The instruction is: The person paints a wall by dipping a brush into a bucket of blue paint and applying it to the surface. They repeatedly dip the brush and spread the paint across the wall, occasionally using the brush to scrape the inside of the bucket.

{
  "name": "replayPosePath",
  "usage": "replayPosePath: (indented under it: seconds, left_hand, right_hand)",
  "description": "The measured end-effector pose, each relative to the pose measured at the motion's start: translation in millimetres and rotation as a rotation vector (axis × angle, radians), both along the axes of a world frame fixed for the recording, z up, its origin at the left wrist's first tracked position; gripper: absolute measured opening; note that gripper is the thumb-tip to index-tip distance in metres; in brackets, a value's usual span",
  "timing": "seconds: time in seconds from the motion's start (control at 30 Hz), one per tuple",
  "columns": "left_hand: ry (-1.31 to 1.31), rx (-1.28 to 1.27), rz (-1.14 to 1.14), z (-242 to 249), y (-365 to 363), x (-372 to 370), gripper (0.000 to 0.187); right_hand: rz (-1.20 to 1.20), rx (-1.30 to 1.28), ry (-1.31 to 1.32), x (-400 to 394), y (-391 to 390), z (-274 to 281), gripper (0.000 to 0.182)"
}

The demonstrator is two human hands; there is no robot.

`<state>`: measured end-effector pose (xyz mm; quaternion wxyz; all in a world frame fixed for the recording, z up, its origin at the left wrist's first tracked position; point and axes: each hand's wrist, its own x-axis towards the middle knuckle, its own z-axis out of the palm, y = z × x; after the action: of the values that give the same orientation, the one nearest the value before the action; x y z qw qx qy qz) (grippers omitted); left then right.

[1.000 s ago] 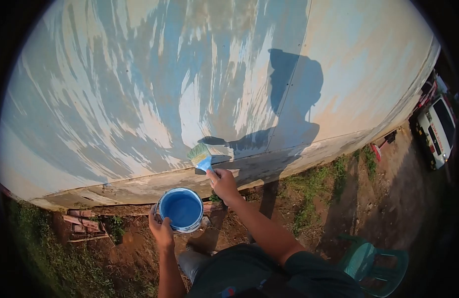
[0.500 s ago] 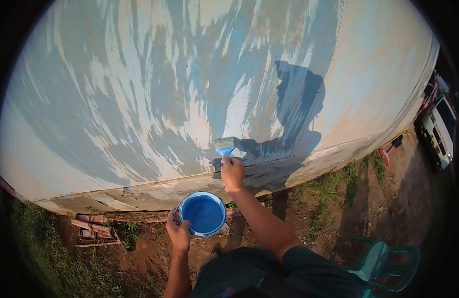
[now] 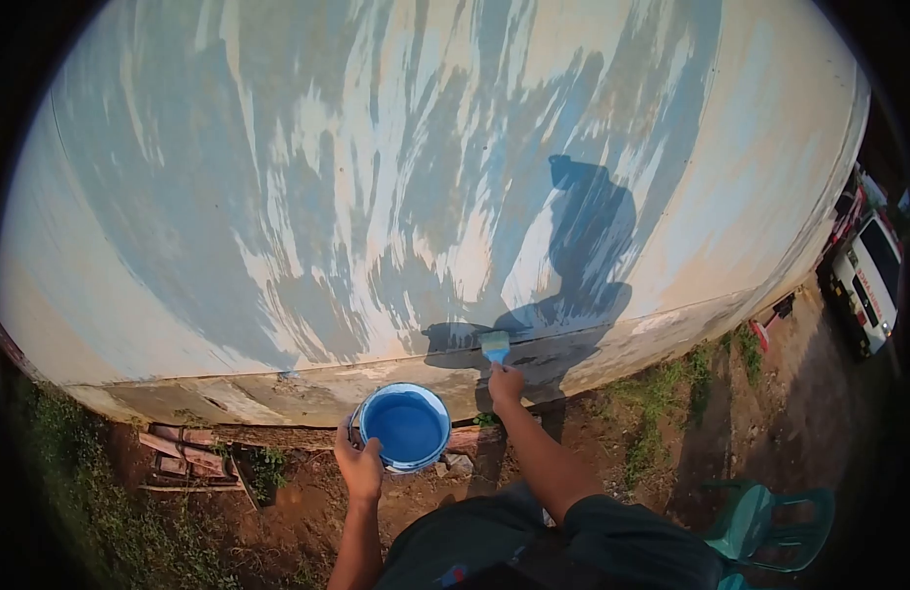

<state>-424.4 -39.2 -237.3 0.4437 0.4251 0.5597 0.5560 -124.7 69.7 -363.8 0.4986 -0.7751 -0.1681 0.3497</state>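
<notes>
My right hand (image 3: 506,384) is wrapped round the handle of a wide paintbrush (image 3: 495,346), whose bristles point up at the lower part of the wall (image 3: 396,197). Blue-grey streaks cover the middle of that pale wall. In my left hand (image 3: 359,460) is a white-rimmed bucket (image 3: 405,426) holding blue paint, gripped at its left rim with the thumb over the edge. The bucket hangs below and to the left of the brush, in front of the wall's foot.
Planks and bricks (image 3: 191,458) lie by the wall at the lower left. A green plastic chair (image 3: 745,523) stands at the lower right. Farther right is a parked white vehicle (image 3: 871,280). Grass and bare soil (image 3: 662,403) run along the base.
The brush and my right hand have moved right and down along the wall. The bucket stays in my left hand, nearly in place. My view has shifted slightly.
</notes>
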Motion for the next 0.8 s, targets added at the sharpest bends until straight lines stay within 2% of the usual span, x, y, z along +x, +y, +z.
replayPosePath:
  seconds: [0.03, 0.17, 0.27, 0.33, 0.43, 0.5, 0.57, 0.6, 0.67, 0.8]
  left_hand:
    - [0.009, -0.046, -0.004, 1.0, 1.3, -5.0, 0.060]
    - [0.032, 0.031, 0.006, -2.8, 3.8, -16.9, 0.064]
    - [0.095, 0.008, -0.035, -0.2, 5.3, -25.2, 0.063]
    - [0.103, 0.014, -0.023, -10.2, 10.2, -29.9, 0.065]
    - [0.134, 0.049, -0.034, -16.3, 15.1, -36.2, 0.065]
    - [0.109, 0.044, -0.024, -10.9, 11.6, -38.0, 0.066]
    - [0.084, 0.046, -0.011, -6.5, 12.0, -42.8, 0.066]
    - [0.091, 0.035, 0.002, -6.6, 10.5, -45.6, 0.066]
    - [0.094, 0.030, 0.020, -5.5, 8.6, -49.0, 0.067]
    - [0.067, 0.023, 0.042, -2.9, 3.5, -54.6, 0.064]
  right_hand:
    - [0.012, 0.001, 0.075, -3.0, 3.2, 5.3, 0.044]
    - [0.063, 0.261, -0.200, -13.1, 49.0, 34.7, 0.040]
    - [0.106, 0.374, -0.063, -34.6, 38.5, 110.7, 0.037]
    - [0.182, 0.633, -0.237, -44.8, 29.8, 128.5, 0.036]
    - [0.273, 0.624, -0.106, -48.9, 17.1, 120.3, 0.035]
    - [0.168, 0.504, 0.168, -49.2, 15.5, 85.8, 0.032]
    - [0.098, 0.227, 0.048, -40.1, 17.4, 36.5, 0.029]
    - [0.101, 0.233, 0.045, -39.0, 14.2, 32.7, 0.029]
    - [0.063, 0.017, 0.038, -35.8, 15.9, 27.4, 0.038]
    - [0.104, 0.087, -0.093, -38.2, 58.9, 21.9, 0.039]
